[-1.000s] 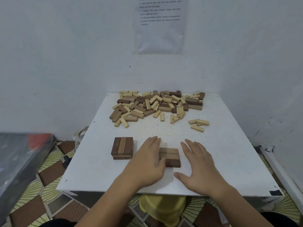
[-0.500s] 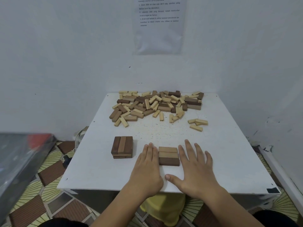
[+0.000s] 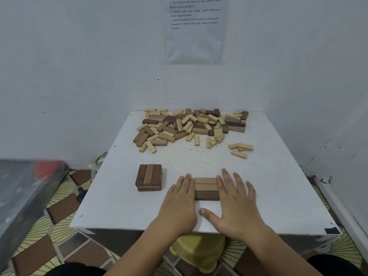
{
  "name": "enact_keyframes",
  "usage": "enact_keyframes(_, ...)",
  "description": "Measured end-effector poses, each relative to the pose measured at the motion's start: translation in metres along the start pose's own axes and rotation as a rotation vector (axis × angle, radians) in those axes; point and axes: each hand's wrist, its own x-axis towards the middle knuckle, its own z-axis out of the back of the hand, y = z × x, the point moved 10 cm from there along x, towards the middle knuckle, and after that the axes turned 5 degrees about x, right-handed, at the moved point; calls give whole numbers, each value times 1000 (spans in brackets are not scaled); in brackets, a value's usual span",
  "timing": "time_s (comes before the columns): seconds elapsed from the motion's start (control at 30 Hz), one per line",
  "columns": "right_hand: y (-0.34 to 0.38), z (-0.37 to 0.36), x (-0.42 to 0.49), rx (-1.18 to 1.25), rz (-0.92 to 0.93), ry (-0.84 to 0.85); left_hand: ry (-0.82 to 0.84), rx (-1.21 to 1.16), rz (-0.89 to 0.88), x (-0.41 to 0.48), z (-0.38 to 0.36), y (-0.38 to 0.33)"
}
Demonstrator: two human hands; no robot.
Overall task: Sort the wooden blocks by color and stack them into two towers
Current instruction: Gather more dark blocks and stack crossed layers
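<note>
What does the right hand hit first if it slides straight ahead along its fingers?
Mostly bare table, then likely the nearest loose pale blocks ahead. The right hand lies flat, fingers aimed away and slightly left; depth is hard to judge.

Readable only on sheet [image 3: 194,42] on wall [image 3: 79,56]: small black print, partly blurred, some words uncertain. Top line cropped by frame edge, only "kawasan" legible. Next item, digit unclear: "Susun blok ke atas satu demi satu pastikan setiap lapisan lurus dan diselaraskan". Then "4. Laraskan blok yang tersasar supaya keseluruhan struktur tegak dan kemas". Last, "5. Ambil blok berbaki di sekitar kawasan pemindahan dan masukkan ke dalam struktur atau alihkan ke kawasan simpanan".
</note>
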Motion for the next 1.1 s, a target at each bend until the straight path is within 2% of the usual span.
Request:
enact_keyframes(0.33, -6, 3, -2, 74, -14, -14, -8, -76, 10, -6, 5, 1)
enact_keyframes(0.53, -21, 20, 2, 123, -39, -27, -111, -151, -58, -11, 47, -1)
enact_keyframes(0.63, -19, 24, 11, 171, 31, 14, -110, -143, -125, -5, 64, -5)
enact_keyframes(0.73, -9, 26, 18, 245, 141, 68, -37, -107, -148, 7, 60, -7)
enact_keyframes(0.83, 1, 30, 24, 252, 219, 43, -53, -46, -155, 23, 59, -9)
enact_keyframes(1.1, 7, 35, 29, 287, 228, 14, -87, 11, -175, 34, 61, -13)
